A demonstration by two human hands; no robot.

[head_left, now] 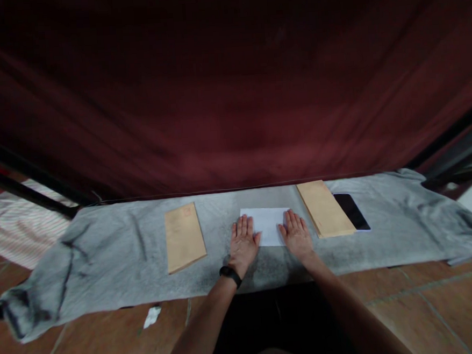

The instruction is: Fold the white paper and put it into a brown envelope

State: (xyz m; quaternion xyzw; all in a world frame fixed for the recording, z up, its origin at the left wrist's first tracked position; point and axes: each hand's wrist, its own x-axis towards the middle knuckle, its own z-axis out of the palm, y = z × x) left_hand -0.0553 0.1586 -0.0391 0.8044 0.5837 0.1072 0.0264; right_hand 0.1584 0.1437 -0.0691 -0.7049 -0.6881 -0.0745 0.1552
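A white sheet of paper (pixel 268 226) lies flat on the grey cloth in front of me. My left hand (pixel 244 241) rests palm down on its left end, fingers stretched out. On the right end lies my right hand (pixel 297 236), also flat with the fingers extended. To the left is a brown envelope (pixel 183 237) with a small reddish mark near its top; it looks like more than one stacked. A stack of brown envelopes (pixel 325 208) sits just right of my right hand. Partly under that stack is a dark-screened phone (pixel 351 211).
The grey cloth (pixel 115 250) covers a long, narrow surface, wrinkled at both ends. Behind it hangs a dark red curtain (pixel 232 118). Dark metal bars (pixel 22 186) stand at the left. A white scrap (pixel 152 316) lies on the tiled floor (pixel 110 342).
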